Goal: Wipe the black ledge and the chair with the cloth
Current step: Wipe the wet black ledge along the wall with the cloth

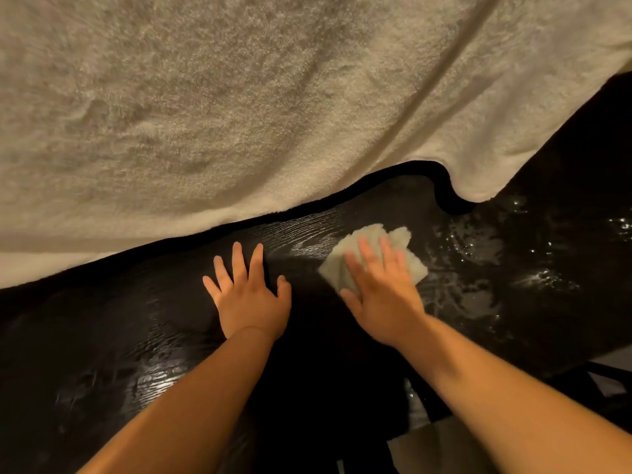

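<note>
Right hand (pixel 383 295) presses the folded cloth (pixel 372 258) flat on the black ledge (pixel 143 323), fingers straight and spread. Left hand (pixel 251 299) rests beside the cloth, fingers apart. Cream towel (pixel 239 107) borders the ledge.

No text, label, brand, number or sign can be read anywhere.

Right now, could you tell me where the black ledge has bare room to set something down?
The black ledge is bare left of the left hand, below the cream towel. Right of the cloth it is bare too, but looks wet. Both hands crowd the middle, the right hand on the cloth.
</note>
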Demonstrator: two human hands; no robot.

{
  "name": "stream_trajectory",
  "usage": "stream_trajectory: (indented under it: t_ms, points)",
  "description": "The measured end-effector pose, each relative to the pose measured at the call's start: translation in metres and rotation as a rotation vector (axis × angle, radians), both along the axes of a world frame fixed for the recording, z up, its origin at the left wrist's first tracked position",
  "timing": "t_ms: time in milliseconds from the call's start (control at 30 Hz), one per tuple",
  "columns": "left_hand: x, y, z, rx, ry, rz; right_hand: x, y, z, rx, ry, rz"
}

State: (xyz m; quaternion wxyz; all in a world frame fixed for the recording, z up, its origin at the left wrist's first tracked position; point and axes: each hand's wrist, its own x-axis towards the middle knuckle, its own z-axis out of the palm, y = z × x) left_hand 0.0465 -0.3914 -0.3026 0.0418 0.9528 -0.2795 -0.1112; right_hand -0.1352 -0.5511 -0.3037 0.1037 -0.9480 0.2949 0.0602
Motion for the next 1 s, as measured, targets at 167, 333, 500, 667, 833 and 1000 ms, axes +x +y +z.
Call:
stream_trajectory:
  t_ms: [167, 333, 500, 667, 833, 1000]
  points:
    - [-0.001, 0.001, -0.001, -0.012, 0.005, 0.006, -0.019, -0.014, -0.001, 0.027, 0.054, 0.176]
    - [-0.001, 0.000, -0.004, 0.000, -0.014, 0.006, -0.011, -0.048, -0.003, 0.026, 0.137, -0.233]
    - [-0.002, 0.001, -0.006, -0.018, -0.018, -0.008, -0.001, 0.034, 0.000, -0.003, 0.030, -0.136]
    - [0.000, 0.003, -0.006, -0.039, -0.002, -0.010, -0.029, 0.018, -0.007, 0.016, 0.021, 0.094]
    - [0.001, 0.002, -0.003, -0.013, 0.016, -0.021, -0.038, -0.021, -0.009, -0.031, 0.157, -0.320]
    - [0.001, 0.003, 0.001, -0.037, 0.032, -0.048, -0.025, 0.065, -0.005, 0.004, 0.012, -0.211]
